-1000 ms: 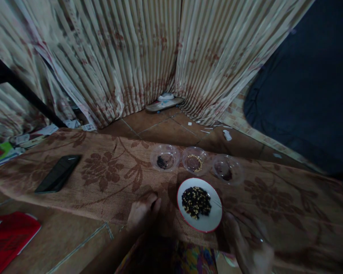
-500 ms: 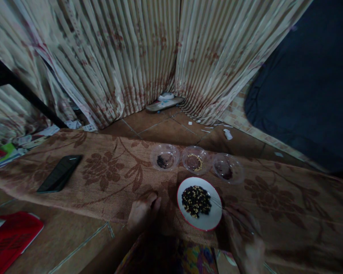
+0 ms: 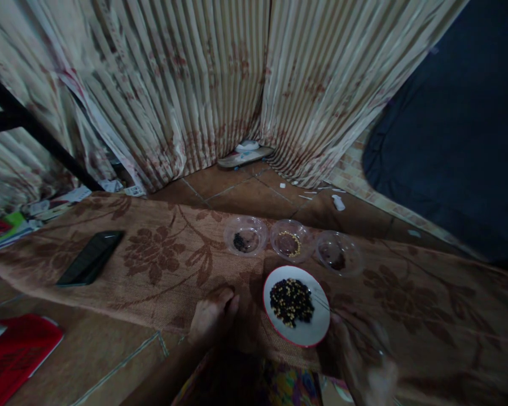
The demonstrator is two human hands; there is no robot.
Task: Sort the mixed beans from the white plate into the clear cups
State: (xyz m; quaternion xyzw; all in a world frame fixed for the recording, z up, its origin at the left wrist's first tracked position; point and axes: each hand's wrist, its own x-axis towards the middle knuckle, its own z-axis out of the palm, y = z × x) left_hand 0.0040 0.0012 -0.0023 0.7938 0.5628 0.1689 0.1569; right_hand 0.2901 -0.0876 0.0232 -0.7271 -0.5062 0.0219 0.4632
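Observation:
A white bowl with a red rim [image 3: 274, 331] holds a mixed heap of dark and pale yellow beans or seeds [image 3: 292, 303]. My right hand [image 3: 362, 344], partly blurred, is closed on thin metal tweezers [image 3: 324, 303] whose tips reach over the bowl's right side to the edge of the heap. No seed can be made out between the tips. My left hand [image 3: 215, 313] rests curled in a fist on the cloth, left of the bowl. Behind the bowl stand three clear plastic cups: a left cup [image 3: 260, 224] with black seeds, a middle cup [image 3: 276, 248] with yellow ones, a right cup [image 3: 355, 262] with dark reddish ones.
A brown flowered cloth [image 3: 161, 293] covers the low table. On its left lies a dark phone [image 3: 91, 258]. Beyond are a striped curtain [image 3: 220, 84], a skateboard [image 3: 245, 158] and small white litter on the tiled floor. A red packet [image 3: 25, 355] lies at the lower left.
The view has shifted very slightly, so everything sits a little lower. Both hands, the tweezers and the bowl keep nearly the same places.

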